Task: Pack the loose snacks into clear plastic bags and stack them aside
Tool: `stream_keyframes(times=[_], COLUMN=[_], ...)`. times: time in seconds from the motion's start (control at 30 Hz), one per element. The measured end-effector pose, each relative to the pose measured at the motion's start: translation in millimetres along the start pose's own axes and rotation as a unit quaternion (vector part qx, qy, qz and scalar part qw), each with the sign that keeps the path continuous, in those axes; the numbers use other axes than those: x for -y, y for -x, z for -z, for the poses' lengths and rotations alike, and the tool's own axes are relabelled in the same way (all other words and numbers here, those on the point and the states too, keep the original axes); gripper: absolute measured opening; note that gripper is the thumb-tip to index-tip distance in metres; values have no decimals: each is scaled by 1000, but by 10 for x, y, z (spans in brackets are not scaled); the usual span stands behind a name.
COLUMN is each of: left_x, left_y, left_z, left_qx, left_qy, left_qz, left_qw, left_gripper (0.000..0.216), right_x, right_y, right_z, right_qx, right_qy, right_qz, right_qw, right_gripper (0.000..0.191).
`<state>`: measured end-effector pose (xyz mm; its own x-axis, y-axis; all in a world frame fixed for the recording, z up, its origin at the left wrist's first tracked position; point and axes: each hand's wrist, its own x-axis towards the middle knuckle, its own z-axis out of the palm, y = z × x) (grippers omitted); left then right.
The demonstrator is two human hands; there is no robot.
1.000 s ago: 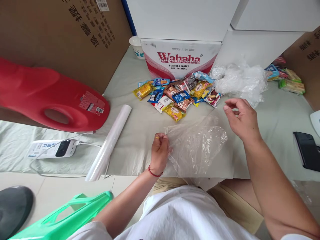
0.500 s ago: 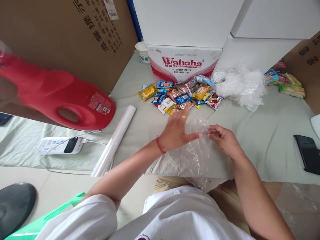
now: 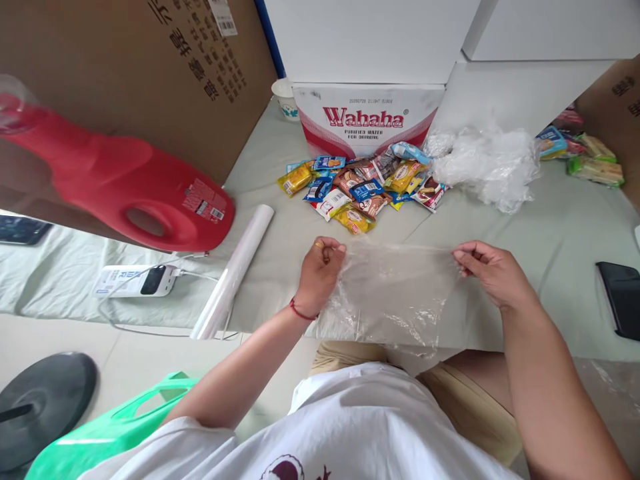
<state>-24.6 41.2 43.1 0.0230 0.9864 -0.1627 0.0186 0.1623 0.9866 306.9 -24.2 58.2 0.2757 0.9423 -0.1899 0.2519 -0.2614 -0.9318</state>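
Observation:
A sheet of clear plastic film (image 3: pixel 395 287) is stretched between my two hands at the table's near edge, its lower part hanging over that edge. My left hand (image 3: pixel 321 275) pinches one upper corner, fingers curled. On the other side, my right hand (image 3: pixel 487 270) grips the opposite corner between thumb and fingers. Whether the film is a single sheet or an opened bag I cannot tell. Just beyond it lies a pile of small wrapped snacks (image 3: pixel 367 190) in yellow, blue, brown and white packets. A roll of clear film (image 3: pixel 234 270) rests left of my left hand.
Behind the snacks stands a white and red Wahaha carton (image 3: pixel 370 120). Crumpled plastic (image 3: pixel 485 167) lies right of the pile. A red jug (image 3: pixel 135 183), a power bank (image 3: pixel 135 281) and a paper cup (image 3: pixel 286 100) are at left; a black phone (image 3: pixel 620 300) is at far right.
My left hand has come back from beside the snacks and closed on the film. My right hand has moved right, so the bunched film is now spread wide.

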Motion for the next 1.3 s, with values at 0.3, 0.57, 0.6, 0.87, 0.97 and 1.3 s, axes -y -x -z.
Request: stream_keyframes(times=[0.3, 0.57, 0.6, 0.87, 0.97, 1.3], left_x=[153, 90, 127, 419, 419, 370], left_y=[-487, -176, -196, -246, -250, 40], left_z=[24, 70, 50, 45, 122, 169], left_qx=[-195, 173, 209, 246, 235, 216], left_qy=[-183, -393, -413, -477, -451, -428], left_qz=[-98, -352, -340, -283, -284, -278], left_qw=[959, 832, 819, 795, 813, 832], left_gripper=[34, 25, 29, 45, 47, 40], right_x=[70, 288, 213, -344, -393, -130], right_y=[-1052, 284, 500, 1108, 1206, 1104], right_z=[-279, -676, -795, -1387, -1158, -1136], right_qx=[-108, -28, 54, 165, 228, 194], right_qy=[158, 322, 322, 410, 394, 322], right_qz=[93, 403, 440, 395, 404, 399], right_qw=[977, 856, 836, 805, 794, 836], right_gripper=[27, 24, 27, 53, 54, 40])
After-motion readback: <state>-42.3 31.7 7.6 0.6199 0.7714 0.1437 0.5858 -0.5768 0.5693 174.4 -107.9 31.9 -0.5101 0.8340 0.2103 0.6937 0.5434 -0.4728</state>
